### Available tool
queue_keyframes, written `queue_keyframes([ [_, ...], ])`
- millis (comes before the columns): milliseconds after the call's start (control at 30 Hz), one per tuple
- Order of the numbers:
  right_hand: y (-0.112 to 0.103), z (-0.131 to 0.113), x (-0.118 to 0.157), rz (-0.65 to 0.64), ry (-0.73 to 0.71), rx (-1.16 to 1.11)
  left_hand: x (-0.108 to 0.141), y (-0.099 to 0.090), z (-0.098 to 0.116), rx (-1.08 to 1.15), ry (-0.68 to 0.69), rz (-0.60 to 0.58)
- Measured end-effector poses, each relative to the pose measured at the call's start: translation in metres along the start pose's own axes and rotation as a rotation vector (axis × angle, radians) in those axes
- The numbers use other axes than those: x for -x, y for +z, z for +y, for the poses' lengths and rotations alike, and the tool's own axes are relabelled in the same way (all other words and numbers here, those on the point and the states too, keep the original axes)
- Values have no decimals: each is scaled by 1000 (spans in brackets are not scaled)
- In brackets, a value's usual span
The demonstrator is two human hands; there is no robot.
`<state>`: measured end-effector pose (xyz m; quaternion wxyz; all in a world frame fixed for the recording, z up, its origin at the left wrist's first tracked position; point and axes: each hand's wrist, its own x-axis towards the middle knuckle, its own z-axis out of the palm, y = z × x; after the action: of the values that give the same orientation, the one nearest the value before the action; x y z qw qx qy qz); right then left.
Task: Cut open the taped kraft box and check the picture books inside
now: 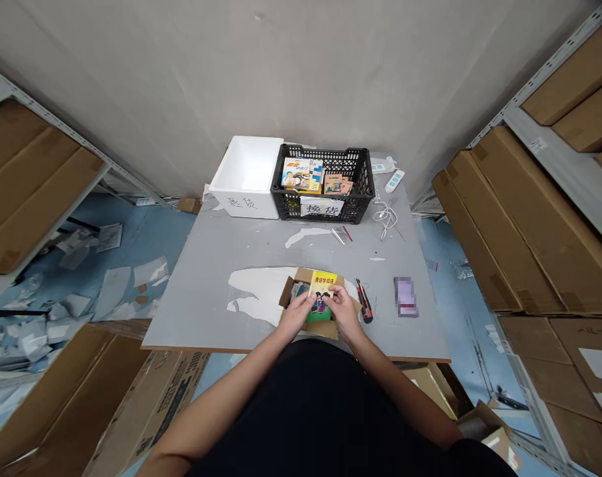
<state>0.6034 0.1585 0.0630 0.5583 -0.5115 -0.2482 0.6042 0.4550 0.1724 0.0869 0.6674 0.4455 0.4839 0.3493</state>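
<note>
A person's dark top fills the bottom centre, up against the front edge of a grey tabletop (196, 278). Low on the left stands an open corrugated carton (82, 391), with more open cartons under the table's right side. Near the front edge sits a small cardboard box (287, 291) with its flaps spread, overlapping a ragged-edged white patch (255, 281). To its right lie a black-and-red utility knife (364, 301) and, well apart, a blurred lilac rectangular item (406, 297).

Farther back, a white cable (387, 215) lies loosely looped, with white power strips (395, 181) behind it. At the rear, a white foam box (248, 205) stands beside a black mesh crate (357, 207) holding picture-covered books (301, 173); both containers carry handwritten Chinese characters. Paper scraps (112, 288) litter the blue floor (442, 248) at left, shelves of brown cartons (509, 218) flank the table, and a plain grey wall (261, 73) closes the view.

Both forearms reach forward and converge over the small box. The left hand (297, 313) pinches the left edge of a yellow booklet (324, 281), thumb on the cover; the right hand (344, 310) grips its right side, fingers curled. The booklet is held over the box, title facing up.
</note>
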Motion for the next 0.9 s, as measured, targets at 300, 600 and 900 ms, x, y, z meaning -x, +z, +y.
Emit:
queue_keyframes([
  [300,-5,-23,9,28,41,-91,-5,-16,4,148,-12,67],
  [600,-10,-21,17,-77,99,-117,0,-15,0,207,-43,97],
  [900,-8,-22,25,-3,80,-139,11,-20,8,117,-82,92],
])
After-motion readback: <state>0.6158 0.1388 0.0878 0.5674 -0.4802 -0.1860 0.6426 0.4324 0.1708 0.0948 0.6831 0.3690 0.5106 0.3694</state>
